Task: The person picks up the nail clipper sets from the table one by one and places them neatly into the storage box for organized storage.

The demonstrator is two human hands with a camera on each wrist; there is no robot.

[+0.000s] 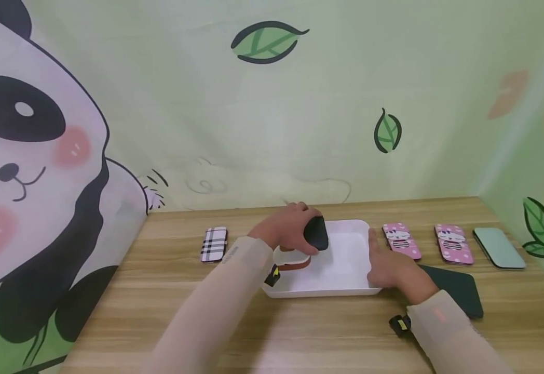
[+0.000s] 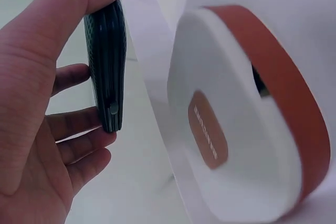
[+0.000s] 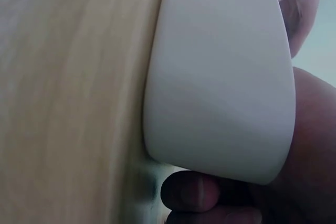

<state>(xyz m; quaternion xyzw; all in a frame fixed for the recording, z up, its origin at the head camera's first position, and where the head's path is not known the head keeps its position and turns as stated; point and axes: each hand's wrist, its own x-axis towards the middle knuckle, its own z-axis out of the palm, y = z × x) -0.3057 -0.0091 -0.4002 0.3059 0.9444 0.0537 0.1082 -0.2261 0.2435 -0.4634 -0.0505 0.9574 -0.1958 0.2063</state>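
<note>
My left hand is over the left part of a white tray, pinching a small dark wallet between thumb and fingers. In the left wrist view the dark wallet stands on edge, its layered side and a small metal tab facing the camera. Below it, a white case with a brown band and a brown oval label lies in the tray's left end. My right hand grips the right wall of the tray, with fingers against its outside near the corner.
A plaid wallet lies left of the tray. On the right are a pink patterned wallet, another pink wallet and a pale green wallet. A larger dark flat wallet lies partly under the right forearm. A printed cloth backdrop rises behind the table.
</note>
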